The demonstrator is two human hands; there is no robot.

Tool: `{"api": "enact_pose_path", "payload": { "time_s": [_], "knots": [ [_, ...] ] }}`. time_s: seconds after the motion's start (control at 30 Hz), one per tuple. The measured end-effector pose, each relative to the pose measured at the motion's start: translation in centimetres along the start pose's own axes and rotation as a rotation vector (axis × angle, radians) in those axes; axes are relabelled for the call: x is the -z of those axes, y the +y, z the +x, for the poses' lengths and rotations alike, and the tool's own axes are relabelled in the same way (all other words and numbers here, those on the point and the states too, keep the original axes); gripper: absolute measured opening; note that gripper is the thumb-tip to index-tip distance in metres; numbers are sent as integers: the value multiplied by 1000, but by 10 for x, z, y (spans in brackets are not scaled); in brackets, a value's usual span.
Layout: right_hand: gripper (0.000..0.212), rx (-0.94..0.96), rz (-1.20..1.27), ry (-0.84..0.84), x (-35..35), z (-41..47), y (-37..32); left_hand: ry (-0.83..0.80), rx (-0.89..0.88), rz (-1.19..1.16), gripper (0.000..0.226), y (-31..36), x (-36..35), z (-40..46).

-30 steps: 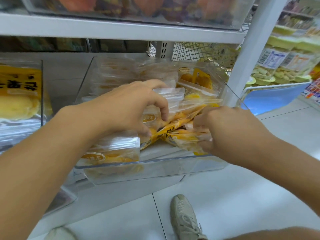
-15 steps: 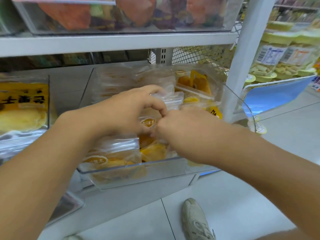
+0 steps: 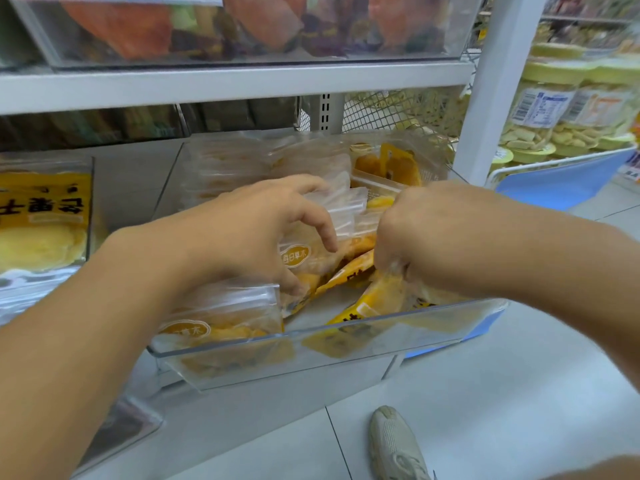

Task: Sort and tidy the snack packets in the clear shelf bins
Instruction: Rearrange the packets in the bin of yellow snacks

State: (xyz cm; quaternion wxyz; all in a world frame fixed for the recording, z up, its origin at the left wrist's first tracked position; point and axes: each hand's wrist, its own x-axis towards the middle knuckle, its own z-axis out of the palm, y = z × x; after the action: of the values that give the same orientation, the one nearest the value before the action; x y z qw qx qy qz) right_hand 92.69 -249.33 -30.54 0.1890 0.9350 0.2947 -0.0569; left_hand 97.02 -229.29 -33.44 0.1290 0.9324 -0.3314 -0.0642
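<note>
A clear shelf bin (image 3: 363, 336) holds several clear and yellow snack packets of dried fruit. My left hand (image 3: 249, 230) sits over the middle of the bin, its thumb and curled fingers round an upright clear packet with an oval label (image 3: 301, 258). To its right, my right hand (image 3: 433, 237) grips the top of a yellow packet (image 3: 377, 299) that slants down toward the bin's front wall. Another clear packet (image 3: 221, 317) lies at the front left of the bin. More packets stand stacked at the back (image 3: 263, 161).
A second clear bin with yellow packets (image 3: 45, 216) stands to the left. The shelf board (image 3: 225, 84) above carries a bin of orange packets. A white upright post (image 3: 491, 91) rises at right, with jars (image 3: 561, 109) beyond. A shoe (image 3: 394, 445) rests on the grey floor below.
My right hand has moved from beside the left hand to the right and lifted slightly, pulling a yellow packet up. The left hand stays on the clear packet.
</note>
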Motion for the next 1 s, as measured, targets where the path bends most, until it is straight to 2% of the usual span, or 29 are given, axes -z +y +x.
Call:
{"api": "enact_pose_path", "payload": {
  "time_s": [0.03, 0.07, 0.1, 0.13, 0.17, 0.2, 0.27, 0.33, 0.43, 0.5, 0.57, 0.63, 0.73, 0.8, 0.87, 0.9, 0.97, 1.0],
  "knots": [
    [27, -47, -13, -55, 5, 2, -10, 7, -4, 0, 51, -1, 0, 0],
    [35, 7, -20, -72, -2, 4, -7, 11, -7, 2, 49, -1, 0, 0],
    [104, -59, -17, -62, 7, 6, -18, 15, -10, 0, 48, 0, 0, 0],
    [37, 75, 71, -28, -9, 11, -14, 18, -15, -1, 49, 0, 0, 0],
    [27, 74, 170, 109, -12, 12, -14, 21, -23, -1, 49, -1, 0, 0],
    [16, 83, 231, 124, -17, 11, -9, 21, -27, -2, 49, -1, 0, 0],
    [15, 41, 430, 87, -16, 7, -8, 29, -28, -14, 45, -2, -1, 0],
    [15, 27, 443, 25, -12, 2, -7, 43, -35, -25, 37, -3, -2, 0],
    [9, -52, 293, -18, -8, -5, -5, 41, -48, -28, 25, -4, -2, -1],
    [27, -131, 155, -7, -1, -8, -7, 43, -55, -25, 20, -5, -3, -1],
    [30, -173, 54, 5, 10, -11, -11, 48, -42, -34, 19, -4, -2, -1],
    [22, -147, -36, 32, 13, -10, -17, 50, -36, -70, 41, -1, 0, 0],
    [28, -50, -68, 46, 4, 1, -25, 18, -24, -189, 71, 3, 5, -1],
    [27, -40, 28, 114, 0, 7, -23, -37, -36, -218, 75, 4, 10, -2],
    [8, -29, 185, 215, -9, 11, -13, -129, 31, -154, 76, 9, 16, -2],
    [5, -43, 282, 251, -13, 11, -9, -163, 78, -108, 78, 13, 18, -3],
    [9, -68, 426, 274, -17, 12, -6, -151, 117, -15, 74, 22, 13, -4],
    [11, -94, 451, 286, -19, 13, -4, -98, 126, 36, 65, 27, 8, -3]
  ]
}}
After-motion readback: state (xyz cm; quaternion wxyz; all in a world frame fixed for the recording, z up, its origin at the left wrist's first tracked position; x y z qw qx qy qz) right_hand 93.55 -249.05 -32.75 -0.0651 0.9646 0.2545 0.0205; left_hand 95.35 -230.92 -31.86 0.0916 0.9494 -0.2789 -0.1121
